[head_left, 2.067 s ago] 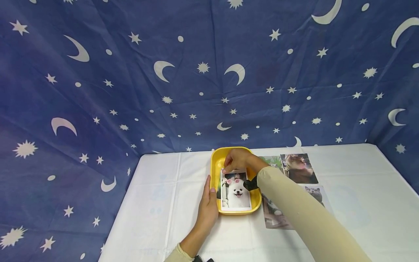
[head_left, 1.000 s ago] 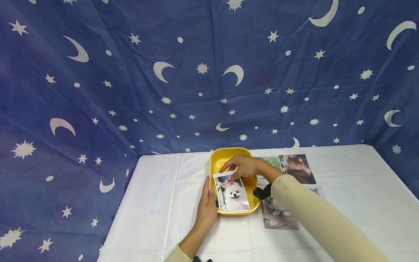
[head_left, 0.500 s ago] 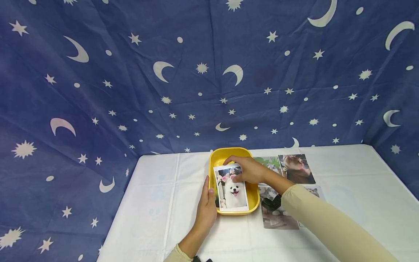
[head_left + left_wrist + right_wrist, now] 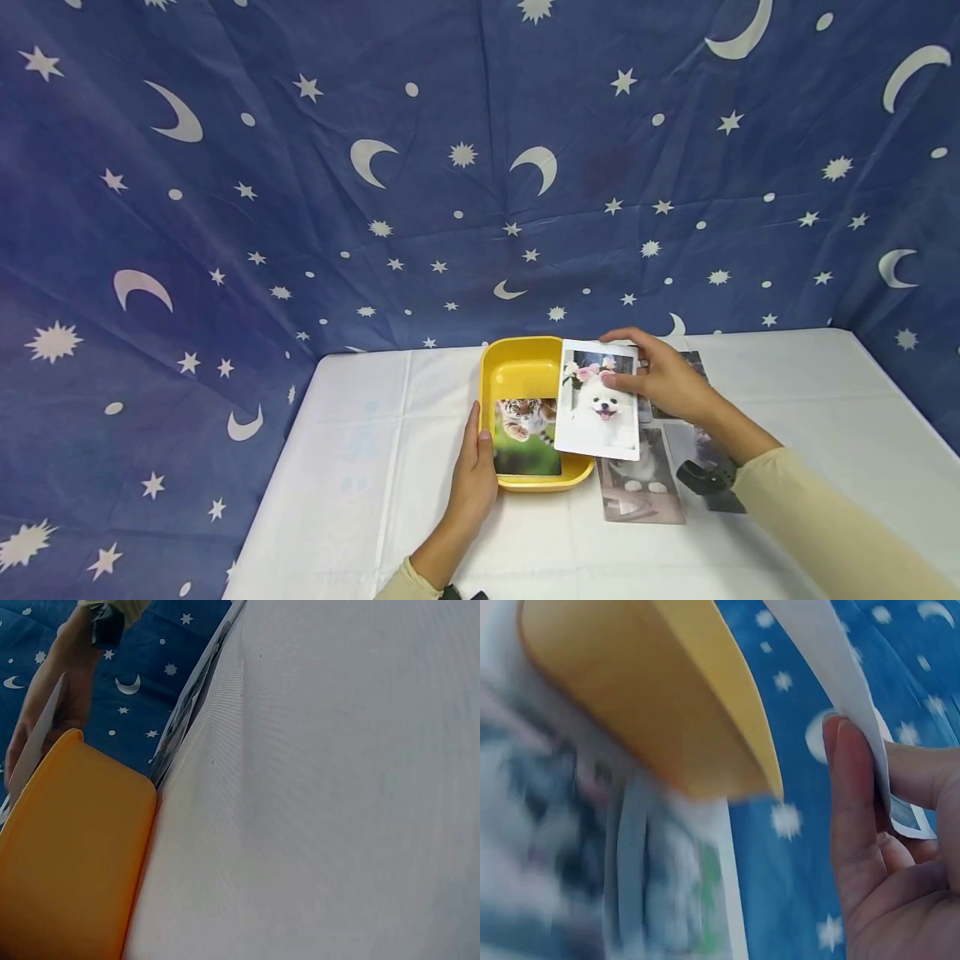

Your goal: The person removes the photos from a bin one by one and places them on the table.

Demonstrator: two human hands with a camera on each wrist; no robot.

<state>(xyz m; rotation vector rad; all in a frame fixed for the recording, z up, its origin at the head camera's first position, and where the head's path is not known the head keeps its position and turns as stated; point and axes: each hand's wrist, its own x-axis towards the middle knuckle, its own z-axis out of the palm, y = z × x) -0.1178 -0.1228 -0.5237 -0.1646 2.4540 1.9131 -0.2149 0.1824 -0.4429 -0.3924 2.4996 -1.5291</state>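
My right hand [image 4: 667, 379] pinches a white-bordered photo print [image 4: 597, 404] of a fluffy white dog with pink flowers, thumb on its face and fingers behind. The print is held up over the right rim of a yellow plastic tray [image 4: 517, 375]. In the right wrist view the print [image 4: 855, 682] shows edge-on, slightly bent, between thumb and fingers. Inside the tray lies a photo of a tiger cub [image 4: 525, 454] on green. My left hand [image 4: 472, 479] rests along the tray's left outer wall, fingers straight, thumb at the rim; its fingers are out of the left wrist view.
On the white tablecloth [image 4: 360, 500] right of the tray lie several animal photos, partly hidden by the right hand and forearm. A cat photo [image 4: 643, 492] is the nearest of them. A blue moon-and-star cloth [image 4: 420, 250] hangs behind the table.
My right hand has gripped the dog photo and lifted it out of the tray toward the right, uncovering the tiger cub photo. The left hand and tray stay in place.
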